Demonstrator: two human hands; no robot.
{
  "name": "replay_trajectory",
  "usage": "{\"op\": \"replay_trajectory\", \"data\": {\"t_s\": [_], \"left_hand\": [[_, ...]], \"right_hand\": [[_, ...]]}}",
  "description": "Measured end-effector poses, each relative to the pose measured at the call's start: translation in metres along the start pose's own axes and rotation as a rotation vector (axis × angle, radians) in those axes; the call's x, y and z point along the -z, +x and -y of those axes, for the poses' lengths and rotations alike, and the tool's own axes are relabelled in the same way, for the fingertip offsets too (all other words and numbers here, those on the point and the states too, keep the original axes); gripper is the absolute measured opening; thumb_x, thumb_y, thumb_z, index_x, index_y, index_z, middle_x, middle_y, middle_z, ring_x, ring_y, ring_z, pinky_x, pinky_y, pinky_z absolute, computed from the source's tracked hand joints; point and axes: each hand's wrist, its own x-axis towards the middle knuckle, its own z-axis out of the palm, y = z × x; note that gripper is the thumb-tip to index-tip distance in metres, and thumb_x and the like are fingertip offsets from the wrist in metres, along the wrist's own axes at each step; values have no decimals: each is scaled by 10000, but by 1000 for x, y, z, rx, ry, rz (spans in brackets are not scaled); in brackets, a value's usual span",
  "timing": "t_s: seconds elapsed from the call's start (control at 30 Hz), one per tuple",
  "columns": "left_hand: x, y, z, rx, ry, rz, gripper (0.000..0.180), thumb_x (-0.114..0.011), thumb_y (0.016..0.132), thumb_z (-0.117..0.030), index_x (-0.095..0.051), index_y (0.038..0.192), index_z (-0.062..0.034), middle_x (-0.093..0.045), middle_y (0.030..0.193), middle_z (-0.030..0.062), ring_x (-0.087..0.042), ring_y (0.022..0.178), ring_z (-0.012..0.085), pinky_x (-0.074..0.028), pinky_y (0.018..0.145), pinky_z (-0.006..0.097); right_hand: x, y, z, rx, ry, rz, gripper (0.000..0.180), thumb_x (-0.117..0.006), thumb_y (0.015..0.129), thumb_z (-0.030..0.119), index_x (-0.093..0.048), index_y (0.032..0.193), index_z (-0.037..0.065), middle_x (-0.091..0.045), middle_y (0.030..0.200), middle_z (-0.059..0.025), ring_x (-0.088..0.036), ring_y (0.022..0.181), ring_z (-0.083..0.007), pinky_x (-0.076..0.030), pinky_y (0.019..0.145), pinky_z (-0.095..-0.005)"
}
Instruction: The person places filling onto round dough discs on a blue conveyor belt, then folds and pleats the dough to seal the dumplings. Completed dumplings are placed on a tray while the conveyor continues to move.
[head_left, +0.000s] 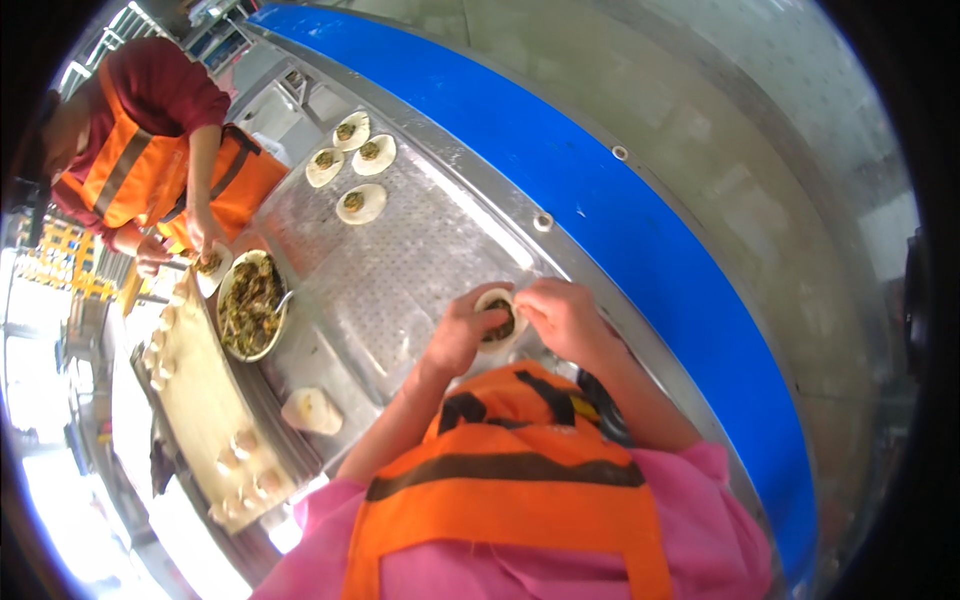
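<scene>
Close to my apron, a round dough wrapper (pixel 492 299) with dark green filling (pixel 499 322) rests in my left hand (pixel 462 332). The left thumb lies over the filling while the fingers curl round the dough from beneath. My right hand (pixel 560 318) pinches the wrapper's right edge between thumb and fingertips. Farther off on the metal table, several flat dough rounds (pixel 361 204) each carry a small mound of the same filling. A large oval bowl of chopped filling (pixel 252 305) with a spoon handle (pixel 284 300) sticking out stands to the left.
A perforated metal worktop (pixel 400 265) spans the middle, bordered by a blue strip (pixel 640 210) on the right. A pale container (pixel 312 411) sits left of my arm. Finished-looking dough balls (pixel 243 445) line a long tray (pixel 205 400). Across, a co-worker in an orange apron (pixel 140 175) holds another filled wrapper (pixel 212 268).
</scene>
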Motion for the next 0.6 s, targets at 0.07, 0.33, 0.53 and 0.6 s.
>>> {"op": "replay_trajectory", "data": {"t_s": [0.07, 0.33, 0.53, 0.6], "left_hand": [[1, -1, -3, 12, 118, 48, 342, -523, 725, -77, -545, 1057, -3, -581, 891, 74, -534, 800, 129, -439, 722, 260], [3, -5, -10, 57, 278, 52, 334, -525, 695, -70, -565, 1023, -14, -587, 860, 76, -526, 762, 138, -430, 683, 265], [4, -5, -23, 53, 559, 68, 478, -500, 669, -63, -472, 1141, 1, -567, 973, 120, -530, 855, 164, -411, 780, 284], [4, -5, -25, 8, 660, -6, 544, -495, 668, -59, -413, 1203, -6, -551, 1029, 133, -520, 902, 178, -402, 805, 279]], "right_hand": [[3, 0, 3, -228, 228, 43, 106, -603, 697, 38, -564, 796, 36, -565, 718, -112, -554, 633, -279, -444, 551, -349], [-3, 8, 0, 131, -40, 200, 124, -583, 721, 46, -511, 815, 9, -561, 699, -147, -563, 622, -286, -423, 524, -359], [-4, 12, 9, -230, 172, 280, 107, -563, 721, 37, -486, 790, 11, -550, 732, -153, -551, 669, -323, -417, 548, -391], [-6, 16, 11, -78, 14, 247, 109, -563, 734, 42, -488, 810, 18, -551, 723, -154, -558, 662, -311, -423, 550, -375]]}}
